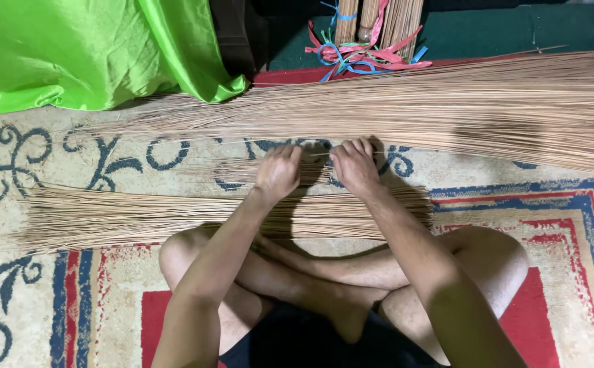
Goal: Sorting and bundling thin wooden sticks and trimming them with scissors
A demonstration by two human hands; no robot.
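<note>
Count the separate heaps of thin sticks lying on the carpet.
3: a large heap along the far side, a small thin bunch under both hands, and a heap just before the crossed legs. More may lie out of view.

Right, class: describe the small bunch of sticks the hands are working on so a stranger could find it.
On the patterned rug, between two long stick piles, lies a thin bunch of sticks. The left hand and right hand rest on it; it is the sparsest bunch.
</note>
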